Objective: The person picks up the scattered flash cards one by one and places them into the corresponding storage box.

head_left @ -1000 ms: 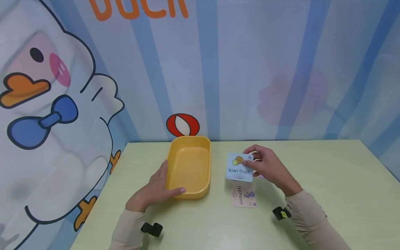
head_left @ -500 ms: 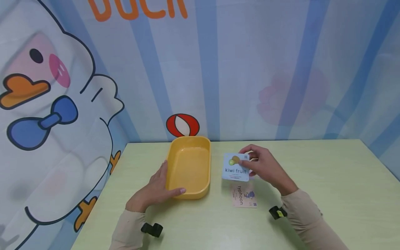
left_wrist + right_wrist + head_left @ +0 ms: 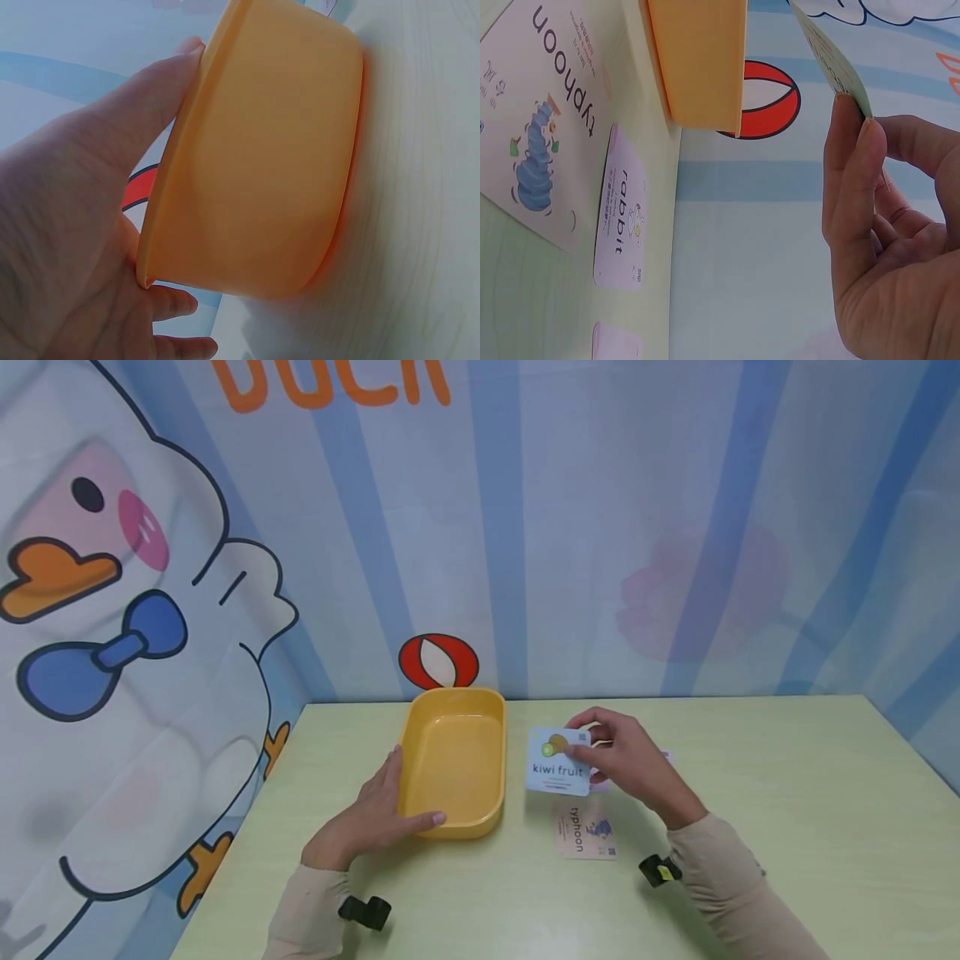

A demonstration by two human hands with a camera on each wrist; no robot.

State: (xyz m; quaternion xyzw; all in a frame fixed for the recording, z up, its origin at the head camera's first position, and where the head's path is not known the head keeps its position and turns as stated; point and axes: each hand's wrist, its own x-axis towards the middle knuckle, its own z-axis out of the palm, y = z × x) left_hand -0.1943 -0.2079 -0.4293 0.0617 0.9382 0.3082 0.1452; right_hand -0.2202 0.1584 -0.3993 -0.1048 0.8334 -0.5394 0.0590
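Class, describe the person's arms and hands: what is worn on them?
The sleeves are plain beige; the left hand and right hand are bare, ungloved. A small black device sits by each wrist; the right one bears a yellow-green patch.

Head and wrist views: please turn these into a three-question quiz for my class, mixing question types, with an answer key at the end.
1. Short answer: Which of the person's hands pinches the kiwi fruit card?
2. True or false: The left hand touches the yellow tray.
3. Multiple choice: In the right wrist view, which word is printed on the purple card lying nearest the typhoon card?
A) monkey
B) rabbit
C) umbrella

Key:
1. The right hand.
2. True.
3. B.
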